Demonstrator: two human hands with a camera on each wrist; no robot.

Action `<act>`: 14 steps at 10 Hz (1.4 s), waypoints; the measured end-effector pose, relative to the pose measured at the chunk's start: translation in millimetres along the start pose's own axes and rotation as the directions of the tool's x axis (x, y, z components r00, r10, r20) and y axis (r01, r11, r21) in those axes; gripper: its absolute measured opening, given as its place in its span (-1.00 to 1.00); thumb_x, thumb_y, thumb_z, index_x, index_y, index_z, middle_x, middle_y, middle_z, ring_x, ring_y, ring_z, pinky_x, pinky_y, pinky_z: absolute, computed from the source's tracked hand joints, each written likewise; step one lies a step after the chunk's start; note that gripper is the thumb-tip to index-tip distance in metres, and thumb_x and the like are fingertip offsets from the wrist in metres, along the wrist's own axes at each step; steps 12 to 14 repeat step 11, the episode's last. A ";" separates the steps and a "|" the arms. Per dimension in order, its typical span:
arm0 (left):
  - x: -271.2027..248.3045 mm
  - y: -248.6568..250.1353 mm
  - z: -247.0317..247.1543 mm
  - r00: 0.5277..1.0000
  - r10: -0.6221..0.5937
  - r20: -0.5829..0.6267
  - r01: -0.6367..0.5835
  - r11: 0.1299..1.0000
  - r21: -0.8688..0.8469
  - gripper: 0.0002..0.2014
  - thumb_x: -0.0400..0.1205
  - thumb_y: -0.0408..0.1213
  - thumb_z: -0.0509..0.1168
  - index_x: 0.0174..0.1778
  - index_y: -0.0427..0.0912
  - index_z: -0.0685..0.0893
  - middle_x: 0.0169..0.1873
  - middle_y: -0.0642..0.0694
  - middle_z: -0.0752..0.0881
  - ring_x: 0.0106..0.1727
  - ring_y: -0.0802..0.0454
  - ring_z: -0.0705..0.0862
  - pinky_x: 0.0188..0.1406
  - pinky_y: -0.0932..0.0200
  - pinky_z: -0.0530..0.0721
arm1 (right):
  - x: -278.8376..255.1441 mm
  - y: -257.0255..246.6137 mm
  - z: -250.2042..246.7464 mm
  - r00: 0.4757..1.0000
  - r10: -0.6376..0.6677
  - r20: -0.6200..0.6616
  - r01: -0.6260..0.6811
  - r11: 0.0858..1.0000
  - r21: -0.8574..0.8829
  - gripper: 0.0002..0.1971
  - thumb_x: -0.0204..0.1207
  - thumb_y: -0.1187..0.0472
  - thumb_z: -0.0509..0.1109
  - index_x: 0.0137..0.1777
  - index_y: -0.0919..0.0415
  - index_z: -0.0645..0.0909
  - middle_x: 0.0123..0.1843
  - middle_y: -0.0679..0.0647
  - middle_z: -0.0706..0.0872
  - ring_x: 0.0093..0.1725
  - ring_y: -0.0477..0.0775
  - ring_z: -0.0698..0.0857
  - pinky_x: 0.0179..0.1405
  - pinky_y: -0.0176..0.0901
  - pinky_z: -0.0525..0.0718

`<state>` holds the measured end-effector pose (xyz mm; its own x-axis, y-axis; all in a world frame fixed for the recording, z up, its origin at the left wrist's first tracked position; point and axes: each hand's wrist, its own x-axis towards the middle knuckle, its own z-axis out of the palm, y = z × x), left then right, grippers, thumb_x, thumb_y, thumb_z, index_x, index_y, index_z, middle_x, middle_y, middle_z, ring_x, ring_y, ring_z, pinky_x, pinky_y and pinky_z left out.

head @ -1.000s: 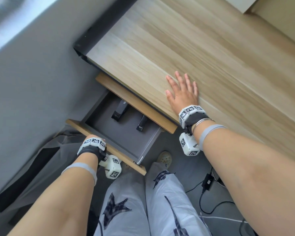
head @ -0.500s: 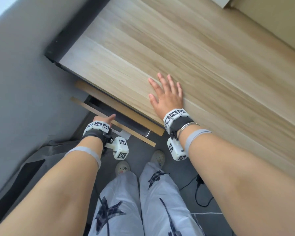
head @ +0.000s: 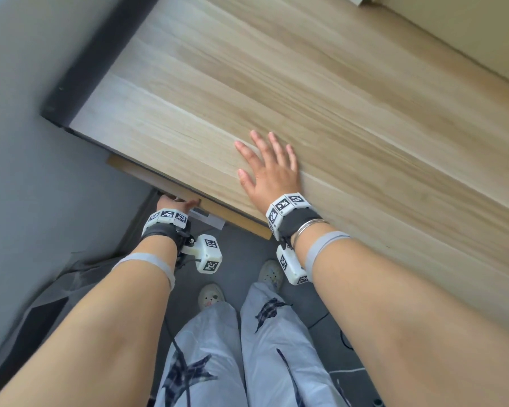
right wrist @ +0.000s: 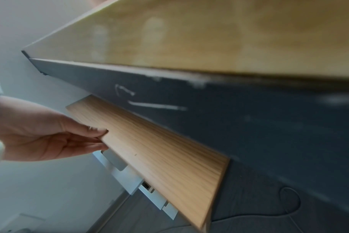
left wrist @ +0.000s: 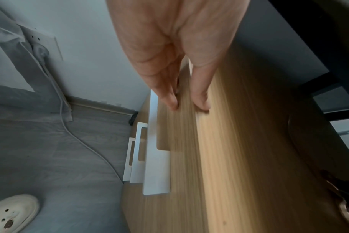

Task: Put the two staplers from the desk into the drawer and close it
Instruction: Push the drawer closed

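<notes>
The wooden drawer front sits pushed in under the desk top, and the head view shows only a narrow strip of it. No stapler is visible; the drawer's inside is hidden. My left hand holds the drawer front's lower edge. The wrist views show its thumb on the face and its straight fingers behind the edge. My right hand lies flat on the desk top near its front edge, fingers spread, holding nothing.
White metal brackets hang under the drawer. A white cable runs across the grey floor from a wall socket. My feet in light shoes stand below the desk edge. Grey cloth lies at the left.
The drawer, open a second ago with two dark staplers inside, has slid in under the desk with my left hand on its front. My right hand stayed flat on the desk.
</notes>
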<state>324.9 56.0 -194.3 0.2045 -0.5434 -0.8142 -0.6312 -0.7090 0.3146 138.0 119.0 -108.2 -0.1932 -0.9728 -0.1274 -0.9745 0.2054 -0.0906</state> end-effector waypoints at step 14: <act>-27.2 -9.0 -18.1 0.964 0.134 0.228 -0.185 0.957 0.222 -0.63 0.56 -0.46 0.33 0.29 -0.48 0.58 0.31 -0.47 0.64 -0.08 -0.10 0.64 0.13 0.03 0.67 | -0.2 1.4 -15.7 0.991 -0.018 0.134 0.009 0.998 0.065 -0.46 0.64 -0.16 0.00 0.63 -0.30 0.05 0.74 -0.17 -0.01 0.73 0.05 -0.06 0.68 0.16 -0.15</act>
